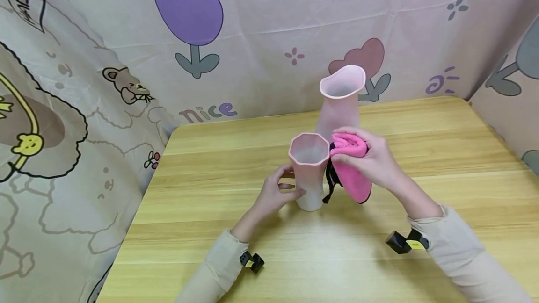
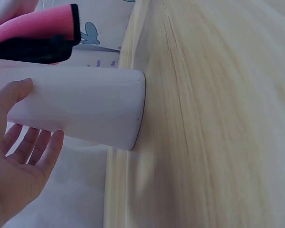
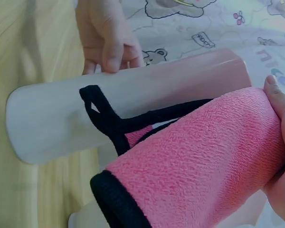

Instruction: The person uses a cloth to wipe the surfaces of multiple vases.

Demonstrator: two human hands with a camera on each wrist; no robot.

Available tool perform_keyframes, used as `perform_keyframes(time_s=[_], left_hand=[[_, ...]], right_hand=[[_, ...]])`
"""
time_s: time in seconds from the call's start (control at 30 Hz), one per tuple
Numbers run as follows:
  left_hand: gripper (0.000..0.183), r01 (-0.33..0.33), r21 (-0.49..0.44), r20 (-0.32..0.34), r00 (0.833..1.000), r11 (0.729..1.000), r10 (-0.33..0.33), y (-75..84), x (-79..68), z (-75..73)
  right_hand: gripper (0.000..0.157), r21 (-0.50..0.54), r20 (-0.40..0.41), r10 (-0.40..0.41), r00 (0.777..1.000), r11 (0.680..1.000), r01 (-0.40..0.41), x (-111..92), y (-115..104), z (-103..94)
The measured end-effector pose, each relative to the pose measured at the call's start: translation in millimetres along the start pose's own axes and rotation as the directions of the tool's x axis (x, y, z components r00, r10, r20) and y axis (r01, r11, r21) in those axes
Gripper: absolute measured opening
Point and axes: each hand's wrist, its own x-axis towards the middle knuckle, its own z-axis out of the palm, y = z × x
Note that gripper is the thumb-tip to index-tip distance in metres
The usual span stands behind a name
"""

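Observation:
A small vase (image 1: 310, 179), pink at its eight-sided rim and fading to white below, stands upright on the table. My left hand (image 1: 273, 193) holds it low on the left side, thumb in front and fingers behind, as the left wrist view of the vase (image 2: 95, 102) shows. A folded pink towel (image 1: 355, 183) with black edging and a black loop is gripped in my right hand (image 1: 381, 162), just right of the rim. In the right wrist view the towel (image 3: 204, 147) overlaps part of the vase, and its black loop hangs across the side.
Behind the towel stands a taller pink vase (image 1: 338, 113) with a wavy rim, its lower part hidden. The wooden table (image 1: 210, 167) ends at a printed cloth backdrop (image 1: 269, 22) at the back and sides.

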Motion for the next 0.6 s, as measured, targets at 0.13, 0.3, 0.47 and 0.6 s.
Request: perform_keyframes(time_s=[0.13,0.3,0.47,0.6], left_hand=[[0.056,-0.004,0.001,0.000,1.000,1.000,0.004,-0.2,-0.3,0.1],[0.056,-0.008,0.000,-0.001,1.000,1.000,0.008,0.3,0.1,0.9],[0.056,-0.020,-0.012,-0.004,1.000,1.000,0.020,-0.2,-0.5,1.4],[0.056,-0.020,-0.019,-0.006,1.000,1.000,0.020,-0.5,-0.6,1.1]], right_hand=[[0.050,0.039,-0.032,0.001,0.999,0.999,0.001,2,-4,0.5],[0.049,0.033,-0.028,0.012,1.000,0.999,-0.011,1,-2,1.6],[0.047,-0.034,0.009,0.008,1.000,0.999,-0.007,-2,9,4.8],[0.046,-0.102,0.071,0.031,0.997,0.995,-0.024,-11,28,12.9]])
